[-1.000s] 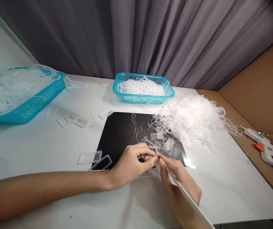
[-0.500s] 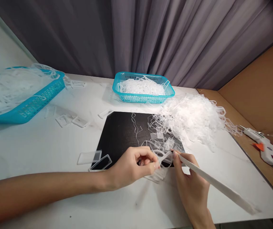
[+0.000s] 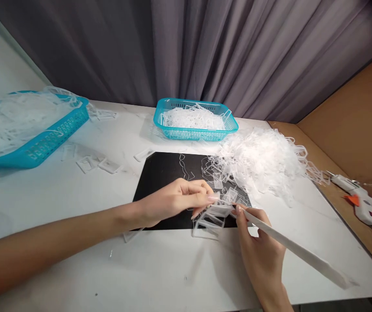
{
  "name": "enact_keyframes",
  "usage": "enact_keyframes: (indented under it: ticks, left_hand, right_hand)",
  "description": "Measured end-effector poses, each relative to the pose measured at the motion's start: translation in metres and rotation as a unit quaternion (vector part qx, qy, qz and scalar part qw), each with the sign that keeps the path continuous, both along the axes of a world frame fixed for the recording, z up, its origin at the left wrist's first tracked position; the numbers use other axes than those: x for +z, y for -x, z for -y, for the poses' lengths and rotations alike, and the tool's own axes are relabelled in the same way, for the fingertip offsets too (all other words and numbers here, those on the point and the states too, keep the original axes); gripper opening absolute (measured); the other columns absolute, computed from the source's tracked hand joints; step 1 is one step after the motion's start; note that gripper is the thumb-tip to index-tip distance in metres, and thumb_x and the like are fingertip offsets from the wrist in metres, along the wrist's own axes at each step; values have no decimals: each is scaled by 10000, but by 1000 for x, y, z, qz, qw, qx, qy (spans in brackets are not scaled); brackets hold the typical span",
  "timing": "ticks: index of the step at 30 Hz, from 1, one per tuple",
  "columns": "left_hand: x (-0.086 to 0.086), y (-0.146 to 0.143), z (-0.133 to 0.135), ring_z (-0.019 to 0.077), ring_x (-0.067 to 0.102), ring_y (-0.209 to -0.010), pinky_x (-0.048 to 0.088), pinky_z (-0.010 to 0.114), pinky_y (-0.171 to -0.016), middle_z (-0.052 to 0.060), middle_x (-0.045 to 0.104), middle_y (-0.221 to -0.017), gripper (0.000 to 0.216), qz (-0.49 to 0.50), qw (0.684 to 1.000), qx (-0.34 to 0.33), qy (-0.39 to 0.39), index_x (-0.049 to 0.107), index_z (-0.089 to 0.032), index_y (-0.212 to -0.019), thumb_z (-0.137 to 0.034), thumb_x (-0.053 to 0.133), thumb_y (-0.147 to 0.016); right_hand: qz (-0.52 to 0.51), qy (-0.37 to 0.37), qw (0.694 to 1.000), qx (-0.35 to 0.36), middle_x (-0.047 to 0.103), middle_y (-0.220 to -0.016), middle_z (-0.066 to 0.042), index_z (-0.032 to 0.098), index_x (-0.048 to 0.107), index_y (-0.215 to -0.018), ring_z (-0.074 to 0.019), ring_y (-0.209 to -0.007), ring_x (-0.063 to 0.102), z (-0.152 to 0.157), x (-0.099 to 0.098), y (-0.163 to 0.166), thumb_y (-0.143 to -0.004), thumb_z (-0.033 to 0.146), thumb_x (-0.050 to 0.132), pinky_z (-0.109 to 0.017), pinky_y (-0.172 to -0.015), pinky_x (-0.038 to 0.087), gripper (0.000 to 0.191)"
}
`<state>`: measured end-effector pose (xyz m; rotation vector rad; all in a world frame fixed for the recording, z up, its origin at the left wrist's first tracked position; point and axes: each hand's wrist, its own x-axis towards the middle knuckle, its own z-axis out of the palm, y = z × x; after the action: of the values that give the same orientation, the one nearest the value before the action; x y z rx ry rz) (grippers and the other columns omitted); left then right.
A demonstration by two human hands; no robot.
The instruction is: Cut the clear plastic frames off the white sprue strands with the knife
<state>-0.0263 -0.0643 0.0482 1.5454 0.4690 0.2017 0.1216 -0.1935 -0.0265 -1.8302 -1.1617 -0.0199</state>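
Note:
My left hand [image 3: 184, 197] is closed, thumb and fingers pinching a thin translucent plastic piece [image 3: 225, 202] above the black mat [image 3: 161, 175]. In my right hand [image 3: 262, 253] is a long, flat, white-handled tool [image 3: 298, 247], held like a pen. Its dark tip touches or nearly touches the pinched plastic; its exact kind is not clear. Several clear rectangular plastic frames [image 3: 209, 225] lie below the fingers, overlapping the mat's front edge. Thin plastic scraps and curled strands [image 3: 186, 167] are scattered on the mat.
A heap of white translucent strips [image 3: 264, 160] spreads right of the mat. Behind stands a blue basket [image 3: 195, 133] of similar strips; a larger blue basket [image 3: 56, 134] is at left. Loose clear frames [image 3: 109, 166] lie near it. A white glue gun [image 3: 364, 206] rests far right.
My left hand has moved up and slightly away over the mat, still pinching plastic. The clear frames beneath it have shifted. My right hand and its tool have hardly moved.

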Motion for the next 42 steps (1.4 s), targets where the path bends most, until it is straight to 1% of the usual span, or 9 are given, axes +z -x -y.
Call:
enact_keyframes:
  ticks: [3,6,10,15,21,24,28,33,42]
  left_hand:
    - [-4,-2,-3,175,507,-790,362,301,-846,31,530,-606,447,76,986,-21,147,490,-168,-453,-285,458,-883]
    - [-7,-2,-11,156,501,-661,397,291,-755,11,470,-472,445,127,967,7,222,511,-166,-449,-236,443,-883]
    - [3,4,-27,115,420,-510,369,272,-612,3,463,-428,396,179,972,52,144,509,-155,-429,-164,481,-824]
    - [10,5,-28,117,411,-420,294,292,-503,-1,443,-370,340,128,990,-1,62,505,-170,-411,-190,571,-743]
    - [-4,-7,-10,70,273,-364,275,274,-499,-47,370,-360,367,48,982,7,182,521,-169,-511,-273,474,-860]
    - [-8,-10,-6,63,174,-363,322,262,-546,-86,254,-311,343,67,964,15,256,532,-168,-543,-258,461,-866]
    - [-8,-12,-3,62,144,-346,350,260,-568,-93,210,-294,351,72,946,5,315,520,-163,-534,-214,432,-870]
    - [-6,-12,-1,60,114,-331,356,264,-559,-97,168,-292,374,71,937,-4,341,508,-162,-515,-198,414,-875]
    - [-4,-12,-7,59,140,-360,355,213,-544,-82,162,-331,400,104,918,47,379,509,-137,-511,-180,388,-890]
  right_hand:
    - [2,12,1000,4,695,-800,-30,199,612,-820,-152,-723,651,-1,-1,0,-879,301,507,-238,-650,495,157]
    - [17,24,1000,-2,704,-768,-17,209,599,-783,-145,-676,657,-1,1,2,-880,314,500,-221,-582,485,173]
    - [-1,32,999,6,705,-761,-13,213,598,-782,-141,-650,654,-1,2,5,-881,327,491,-213,-535,471,185]
    - [-89,36,995,-1,709,-790,-43,205,617,-783,-178,-696,647,0,7,7,-855,353,522,-261,-605,488,191]
    - [-283,10,959,4,665,-1121,-73,207,579,-724,-268,-1058,592,3,26,3,-789,371,608,-382,-841,457,179]
    - [-339,1,938,72,662,-1139,-76,203,551,-682,-274,-1095,574,4,33,3,-791,354,608,-421,-888,439,195]
    - [-349,12,922,169,684,-1089,-64,205,558,-661,-253,-1038,608,5,36,8,-806,310,600,-376,-833,473,183]
    - [-263,-7,933,244,710,-983,-50,205,602,-751,-178,-761,664,6,33,9,-840,215,564,-264,-574,493,97]
    - [-319,-16,938,139,713,-889,-51,222,677,-785,-193,-768,654,4,39,17,-822,307,585,-269,-601,510,130]
